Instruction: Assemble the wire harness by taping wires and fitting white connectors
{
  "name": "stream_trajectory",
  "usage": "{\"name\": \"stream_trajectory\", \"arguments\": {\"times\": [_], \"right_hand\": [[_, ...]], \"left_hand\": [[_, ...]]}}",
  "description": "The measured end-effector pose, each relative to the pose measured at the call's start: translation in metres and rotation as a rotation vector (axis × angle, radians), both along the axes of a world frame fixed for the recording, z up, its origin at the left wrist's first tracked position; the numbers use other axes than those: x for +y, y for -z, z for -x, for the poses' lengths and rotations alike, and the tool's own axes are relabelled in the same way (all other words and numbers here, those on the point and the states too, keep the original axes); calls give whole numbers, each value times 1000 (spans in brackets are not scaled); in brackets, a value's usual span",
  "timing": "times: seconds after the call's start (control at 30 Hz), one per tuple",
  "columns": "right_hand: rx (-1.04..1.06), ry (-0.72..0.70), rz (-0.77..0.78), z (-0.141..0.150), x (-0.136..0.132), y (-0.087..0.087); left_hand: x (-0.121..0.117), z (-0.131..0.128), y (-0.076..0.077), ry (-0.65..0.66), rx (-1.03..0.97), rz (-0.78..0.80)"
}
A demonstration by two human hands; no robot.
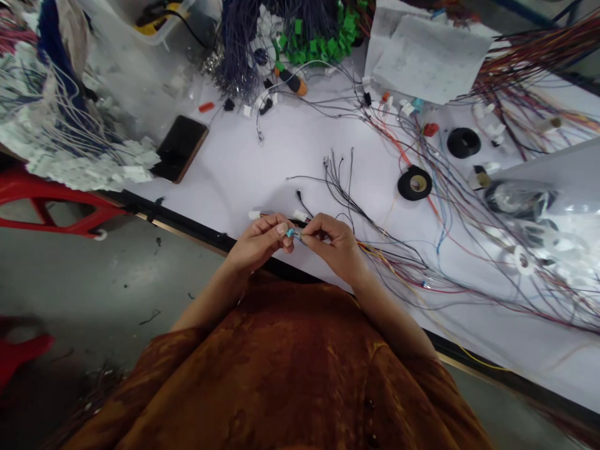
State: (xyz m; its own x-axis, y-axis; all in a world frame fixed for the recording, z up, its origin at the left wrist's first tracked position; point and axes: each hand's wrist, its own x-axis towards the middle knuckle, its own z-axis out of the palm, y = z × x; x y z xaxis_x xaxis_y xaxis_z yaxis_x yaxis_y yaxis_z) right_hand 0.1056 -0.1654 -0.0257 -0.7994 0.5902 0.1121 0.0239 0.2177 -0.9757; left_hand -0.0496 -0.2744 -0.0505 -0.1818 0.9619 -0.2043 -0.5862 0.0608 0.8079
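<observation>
Close to the table's front edge, my left hand (263,242) pinches a small blue connector (290,232) between thumb and finger. My right hand (335,245) is closed on a thin wire (299,235) whose end meets the connector; whether it sits inside cannot be made out. White connectors (300,215) on wires lie just beyond my fingers. A bundle of black wires (347,194) with bare metal terminals spreads out past my right hand. Red, yellow and dark wires (398,269) run from beneath that hand to the right.
Black tape rolls (415,183) stand to the right, near plastic bags (553,231). A phone (181,148) lies at left beside heaped white connectors (89,162). Green connectors (323,47), a plastic bin (164,31) and paper sheets (431,59) are at the back. A red stool (56,200) stands at left.
</observation>
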Motion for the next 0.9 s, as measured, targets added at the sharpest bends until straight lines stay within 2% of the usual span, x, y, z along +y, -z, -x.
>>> {"name": "stream_trajectory", "arguments": {"times": [0.17, 0.27, 0.43, 0.6, 0.7, 0.8, 0.9], "right_hand": [[-60, -51, -114, -1, 0, -5], [-76, -23, -213, 1, -2, -4], [-113, 31, -255, 5, -4, 1], [-82, 17, -288, 8, -4, 5], [-99, -39, -263, 12, -3, 10], [-171, -34, -323, 20, -1, 14], [-238, -5, -460, 32, -3, 18]], "left_hand": [[-1, 3, -11, 20, 281, 18], [-1, 0, -15, -8, 431, 5], [-1, -4, -10, -131, 472, -37], [-3, 1, -10, -102, 502, -48], [-4, 9, -10, -168, 534, -23], [-4, 16, -6, -246, 397, 31], [0, 19, 1, -194, 106, 132]]}}
